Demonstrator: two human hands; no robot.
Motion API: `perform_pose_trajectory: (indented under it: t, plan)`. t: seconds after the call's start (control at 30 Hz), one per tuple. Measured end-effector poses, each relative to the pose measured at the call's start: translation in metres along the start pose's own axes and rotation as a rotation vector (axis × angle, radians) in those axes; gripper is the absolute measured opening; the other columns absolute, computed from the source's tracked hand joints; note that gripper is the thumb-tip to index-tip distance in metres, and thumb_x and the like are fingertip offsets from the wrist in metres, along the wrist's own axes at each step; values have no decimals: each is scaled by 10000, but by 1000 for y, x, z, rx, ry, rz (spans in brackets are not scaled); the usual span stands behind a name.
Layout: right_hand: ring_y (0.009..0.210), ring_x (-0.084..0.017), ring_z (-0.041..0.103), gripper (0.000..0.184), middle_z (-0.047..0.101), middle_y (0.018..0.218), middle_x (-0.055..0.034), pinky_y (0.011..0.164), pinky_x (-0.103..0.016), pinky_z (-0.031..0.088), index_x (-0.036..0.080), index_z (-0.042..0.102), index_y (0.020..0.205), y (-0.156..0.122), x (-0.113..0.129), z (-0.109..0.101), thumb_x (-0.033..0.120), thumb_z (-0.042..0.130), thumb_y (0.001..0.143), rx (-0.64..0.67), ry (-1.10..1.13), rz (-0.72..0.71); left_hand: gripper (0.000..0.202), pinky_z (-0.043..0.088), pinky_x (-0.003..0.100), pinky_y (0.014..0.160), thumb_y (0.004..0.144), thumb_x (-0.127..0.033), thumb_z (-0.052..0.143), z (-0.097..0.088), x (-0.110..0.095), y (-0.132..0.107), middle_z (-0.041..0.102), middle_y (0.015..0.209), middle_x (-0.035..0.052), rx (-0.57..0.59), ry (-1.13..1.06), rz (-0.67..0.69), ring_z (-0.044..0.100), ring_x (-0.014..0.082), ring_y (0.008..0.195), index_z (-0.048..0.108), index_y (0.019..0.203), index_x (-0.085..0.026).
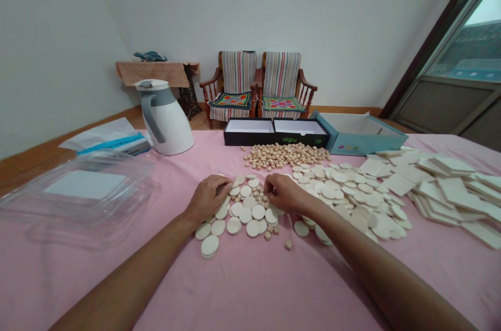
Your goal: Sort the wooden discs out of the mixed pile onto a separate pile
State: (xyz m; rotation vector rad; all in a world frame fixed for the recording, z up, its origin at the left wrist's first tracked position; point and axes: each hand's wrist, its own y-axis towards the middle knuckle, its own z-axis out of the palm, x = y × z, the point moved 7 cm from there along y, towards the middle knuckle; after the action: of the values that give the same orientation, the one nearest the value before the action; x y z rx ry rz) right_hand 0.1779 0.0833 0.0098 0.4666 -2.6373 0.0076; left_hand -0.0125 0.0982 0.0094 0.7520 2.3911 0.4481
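My left hand (209, 197) is at the left side of a spread of pale round discs (246, 215), its fingers curled together over the edge of the pile. Across from it, my right hand (282, 192) is closed with the fingertips turned in toward the same discs. Whatever either hand pinches, if anything, is hidden by the fingers. Small wooden beads (256, 195) lie mixed among the discs between the hands. One loose bead (288, 245) rests on the pink cloth in front of my right hand.
Beyond the hands lie a bead heap (287, 155), a black divided box (250, 138) and a blue box (356, 135). More discs (352, 195) and square pale boards (450, 190) fill the right. A white jug (168, 122) and clear plastic trays (86, 185) stand left.
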Motion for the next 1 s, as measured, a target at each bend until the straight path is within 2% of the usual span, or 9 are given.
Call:
perform_pose_trajectory:
  t: [0.1, 0.17, 0.23, 0.4, 0.5, 0.63, 0.77, 0.87, 1.0]
  plan:
    - [672, -122, 502, 159, 587, 749, -38, 599, -218, 342, 151, 560, 716, 3, -16, -20, 14, 515, 648, -178, 4, 83, 211, 503, 308, 751, 860, -301, 519, 0, -1, 1, 710, 903, 52, 4, 2, 2, 644, 183, 820, 693, 894, -186]
    - [682, -114, 525, 196, 596, 841, -56, 620, -219, 372, 140, 574, 808, 3, -26, -37, 14, 497, 679, -357, 64, 122, 210, 502, 306, 746, 860, -295, 517, 0, -2, 1, 711, 898, 53, 2, 4, 4, 644, 184, 821, 692, 889, -183]
    - [692, -105, 543, 236, 599, 921, -67, 642, -220, 397, 136, 582, 888, 2, -29, -44, 22, 486, 706, -449, 132, 102, 208, 501, 307, 744, 863, -286, 514, -1, -3, 1, 711, 896, 57, 4, 4, 9, 644, 184, 820, 690, 885, -178]
    - [682, -110, 538, 206, 621, 761, -18, 619, -209, 384, 158, 610, 783, 5, -7, -13, 11, 513, 676, -165, 162, -77, 201, 496, 347, 804, 869, -280, 511, -3, -10, 1, 708, 926, 68, -15, 11, 63, 635, 198, 869, 684, 896, -181]
    - [658, -103, 525, 192, 615, 749, -14, 588, -201, 361, 154, 598, 815, 4, 1, 3, 27, 539, 684, -100, 159, -83, 202, 473, 383, 873, 879, -270, 506, -4, -19, 0, 701, 963, 78, -39, 10, 124, 623, 207, 931, 677, 931, -176]
    - [654, -96, 510, 169, 603, 759, -9, 589, -199, 346, 160, 570, 836, 5, 2, 11, 47, 539, 715, -105, 164, -74, 202, 434, 410, 927, 891, -252, 500, 0, -37, -3, 698, 963, 77, 23, 2, 246, 606, 208, 980, 670, 977, -184]
    - [672, -101, 484, 200, 581, 761, -8, 607, -206, 333, 167, 565, 820, 5, 5, 11, 26, 501, 694, -130, 102, -102, 203, 436, 412, 909, 894, -244, 489, 5, -46, -6, 692, 966, 83, 88, -11, 289, 600, 213, 977, 664, 982, -188]
    - [683, -112, 477, 174, 564, 776, -21, 618, -217, 342, 162, 560, 793, 5, 5, 6, 41, 483, 693, -177, 74, -116, 206, 444, 405, 892, 895, -244, 485, 6, -46, -6, 690, 972, 88, 104, -19, 287, 599, 217, 977, 660, 985, -186]
    - [730, -142, 511, 183, 564, 764, -37, 662, -250, 389, 156, 554, 763, 8, -13, -8, 23, 476, 664, -289, 82, -26, 203, 444, 397, 897, 894, -243, 488, 7, -47, -7, 689, 977, 87, 118, -20, 294, 599, 216, 985, 658, 986, -181]
